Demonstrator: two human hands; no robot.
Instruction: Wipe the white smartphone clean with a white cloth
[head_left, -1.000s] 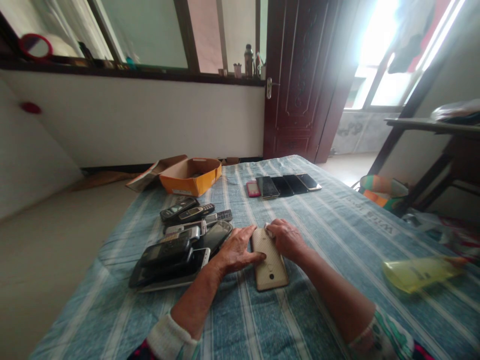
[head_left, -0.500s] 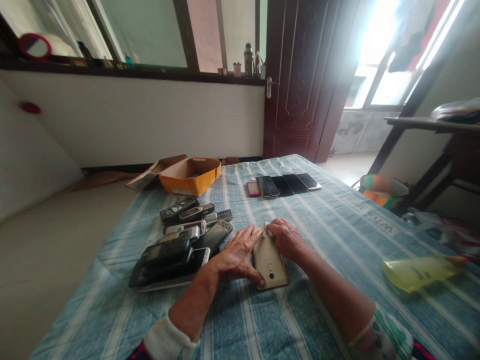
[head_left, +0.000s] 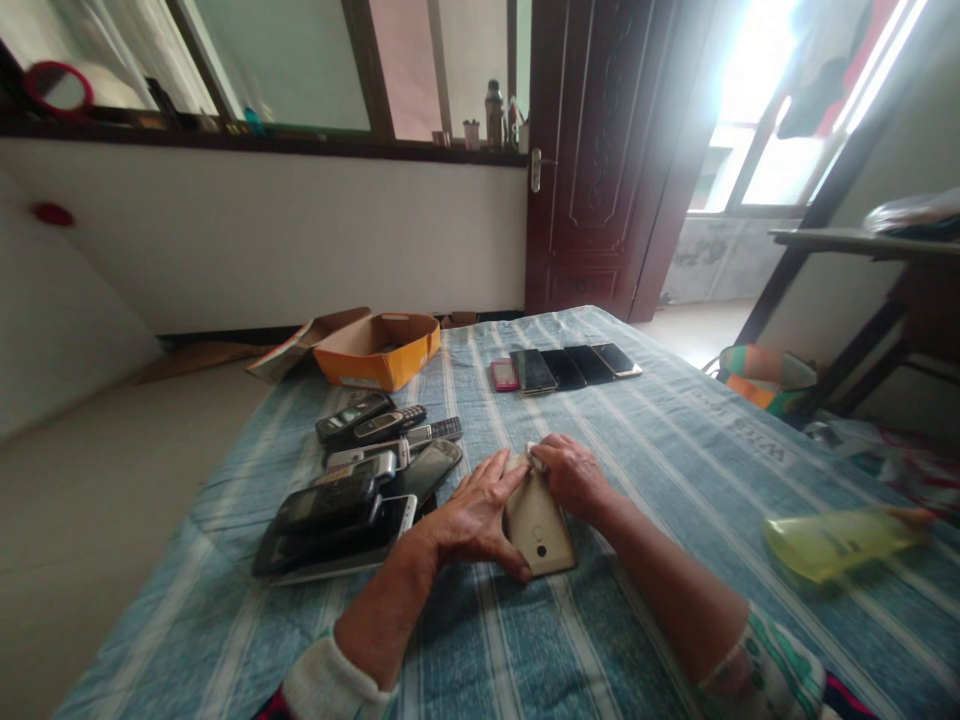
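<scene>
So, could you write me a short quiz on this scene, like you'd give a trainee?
1. Which hand pinches the small, crumpled white wad?

2. True or false: the open orange cardboard box touches the flat gold phone with a patterned back.

3. What lies at the left end of the row of dark-screened phones: A) a round red-framed mirror; B) a small pink-and-white rectangular item; C) a translucent yellow container?

Key: 1. The right hand. 2. False; they are well apart. 3. B.
</scene>
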